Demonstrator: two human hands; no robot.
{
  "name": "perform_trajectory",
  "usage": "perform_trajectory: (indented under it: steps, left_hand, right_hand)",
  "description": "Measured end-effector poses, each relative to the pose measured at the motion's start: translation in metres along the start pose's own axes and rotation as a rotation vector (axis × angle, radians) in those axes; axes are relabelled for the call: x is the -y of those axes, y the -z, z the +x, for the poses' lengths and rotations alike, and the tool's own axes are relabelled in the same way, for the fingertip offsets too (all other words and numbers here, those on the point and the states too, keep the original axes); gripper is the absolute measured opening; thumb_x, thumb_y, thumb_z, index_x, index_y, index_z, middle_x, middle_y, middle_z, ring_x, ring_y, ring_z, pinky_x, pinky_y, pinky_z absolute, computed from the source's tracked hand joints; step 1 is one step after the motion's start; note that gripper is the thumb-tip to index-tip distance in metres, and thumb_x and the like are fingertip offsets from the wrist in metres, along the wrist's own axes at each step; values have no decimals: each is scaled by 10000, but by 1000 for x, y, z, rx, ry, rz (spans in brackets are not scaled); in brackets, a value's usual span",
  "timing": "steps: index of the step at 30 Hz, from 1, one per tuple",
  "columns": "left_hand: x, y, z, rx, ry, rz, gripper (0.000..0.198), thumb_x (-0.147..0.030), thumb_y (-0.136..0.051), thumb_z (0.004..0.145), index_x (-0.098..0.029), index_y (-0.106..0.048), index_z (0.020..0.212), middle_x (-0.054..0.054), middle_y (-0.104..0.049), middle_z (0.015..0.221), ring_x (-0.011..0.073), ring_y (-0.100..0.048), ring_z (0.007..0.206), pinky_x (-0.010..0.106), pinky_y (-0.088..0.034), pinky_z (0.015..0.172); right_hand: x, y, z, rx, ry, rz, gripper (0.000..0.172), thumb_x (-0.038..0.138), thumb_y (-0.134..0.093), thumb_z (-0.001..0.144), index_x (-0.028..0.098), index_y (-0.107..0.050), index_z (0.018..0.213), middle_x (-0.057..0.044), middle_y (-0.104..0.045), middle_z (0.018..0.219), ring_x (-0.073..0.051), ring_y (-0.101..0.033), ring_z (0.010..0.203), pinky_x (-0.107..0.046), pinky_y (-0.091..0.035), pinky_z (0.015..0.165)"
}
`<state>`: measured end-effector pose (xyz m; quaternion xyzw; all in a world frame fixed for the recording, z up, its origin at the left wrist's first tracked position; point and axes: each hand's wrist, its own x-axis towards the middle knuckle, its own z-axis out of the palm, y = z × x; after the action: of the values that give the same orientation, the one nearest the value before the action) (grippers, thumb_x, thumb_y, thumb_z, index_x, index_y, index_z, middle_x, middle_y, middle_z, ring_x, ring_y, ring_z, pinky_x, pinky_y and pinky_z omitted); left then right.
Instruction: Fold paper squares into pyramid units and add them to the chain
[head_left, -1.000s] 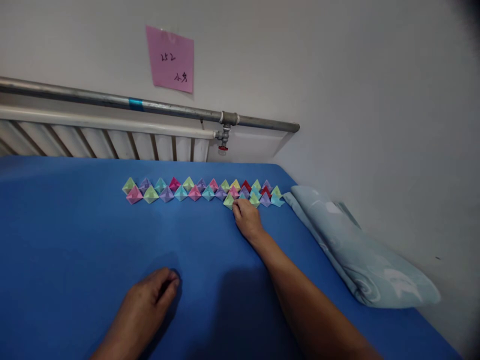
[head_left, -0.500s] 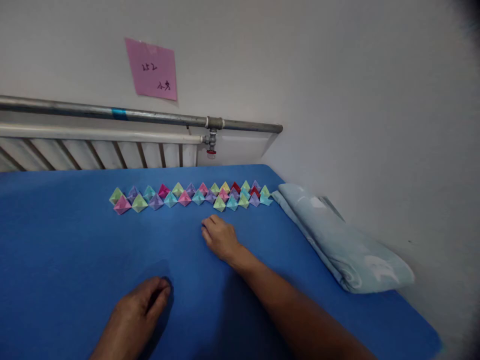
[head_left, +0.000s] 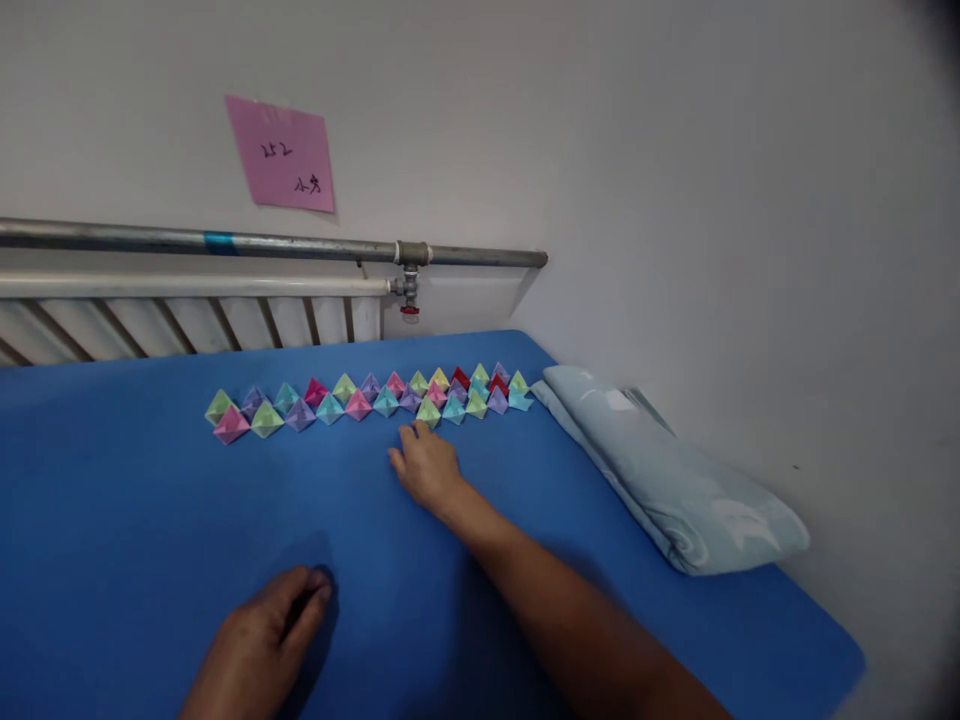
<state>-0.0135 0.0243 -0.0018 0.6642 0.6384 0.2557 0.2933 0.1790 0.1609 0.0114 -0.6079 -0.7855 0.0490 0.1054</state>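
Small folded paper boats [head_left: 298, 415] in pink, green, blue, purple, yellow and red stand in staggered rows across the far part of a blue bed surface [head_left: 135, 530]. My right hand [head_left: 427, 465] reaches to the front row with thumb and fingers apart. Its fingertips are at the lower edge of a light green paper boat [head_left: 428, 412]; whether they touch it I cannot tell. Lower left, my left hand [head_left: 259, 635] rests on the blue surface, fingers curled and thumb against them, nothing visible in it.
A folded pale blue patterned blanket [head_left: 667, 475] lies along the right edge against the wall. Behind the bed are a white radiator [head_left: 195, 320], a metal pipe [head_left: 315, 246] and a red-handled valve [head_left: 409, 309]. A pink note [head_left: 281, 155] hangs on the wall.
My right hand has moved forward to the front row of paper boats, and its fingers have spread. My left hand stays curled in place. The whole view has shifted slightly.
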Motion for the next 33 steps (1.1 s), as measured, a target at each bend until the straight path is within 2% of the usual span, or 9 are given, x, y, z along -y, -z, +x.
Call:
perform_trajectory:
  steps: [26, 30, 33]
  left_hand:
    - [1, -1, -1, -19, -11, 28, 334, -501, -455, 782, -281, -705, 769, -11, -750, 797, 194, -714, 724, 258, -556, 655]
    - [1, -1, -1, -3, -3, 29, 335, -497, -449, 797, -276, -697, 754, -10, -740, 770, 189, -707, 715, 249, -551, 637]
    - [1, -2, -2, -7, -10, 22, 339, -502, -448, 796, -275, -694, 748, -7, -737, 763, 190, -699, 692, 255, -548, 624]
  right_hand:
    - [-1, 1, 1, 4, -36, 32, 311, 356, -434, 954, 148, -569, 1142, -131, -604, 1181, -230, -644, 935, -339, -501, 751]
    - [-16, 6, -12, 8, -26, 37, 289, 349, -447, 958, 166, -589, 1131, -103, -629, 1143, -210, -629, 983, -306, -486, 782]
    - [-38, 13, -19, -1, -126, -16, 286, 348, -464, 953, 182, -597, 1143, -91, -620, 1172, -213, -625, 987, -302, -480, 762]
